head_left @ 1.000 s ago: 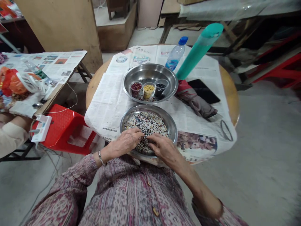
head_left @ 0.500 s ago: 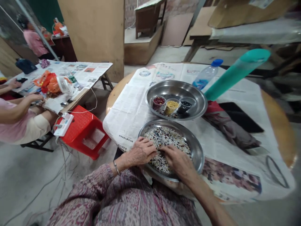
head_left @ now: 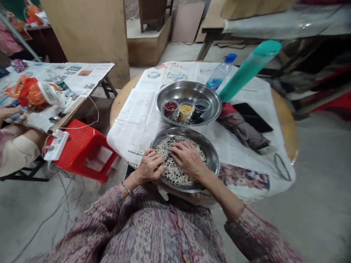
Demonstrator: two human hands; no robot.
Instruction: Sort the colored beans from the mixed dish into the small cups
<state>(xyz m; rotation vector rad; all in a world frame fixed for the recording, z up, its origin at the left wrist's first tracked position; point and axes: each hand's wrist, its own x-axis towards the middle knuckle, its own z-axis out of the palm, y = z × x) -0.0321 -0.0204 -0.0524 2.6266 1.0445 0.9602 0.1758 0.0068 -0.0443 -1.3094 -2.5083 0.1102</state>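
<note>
A steel basin (head_left: 213,162) close to my body holds a spread of mixed grains (head_left: 175,174), mostly white with dark and yellow bits. My left hand (head_left: 150,165) is at its left rim, fingers curled in; whatever they may hold is hidden. Over the grains, my right hand (head_left: 188,157) reaches in with its fingers stretched and slightly apart, tips down among them. Just behind stands a second steel basin (head_left: 215,95). Inside it are three clear cups: one of red beans (head_left: 170,106), one of yellow grains (head_left: 185,109) and one of black beans (head_left: 200,107).
Newspaper (head_left: 131,126) covers the round table. Behind the basins stand a blue-capped bottle (head_left: 219,75) and a green tube (head_left: 249,71); a grey-red folded umbrella (head_left: 241,126) lies right. A red stool (head_left: 82,149) carries a power strip (head_left: 56,145). Another person's hand (head_left: 9,112) shows left.
The camera has turned right, so everything sits further left in view. My right hand has moved deeper over the grains; my left hand has drawn back to the rim and curled.
</note>
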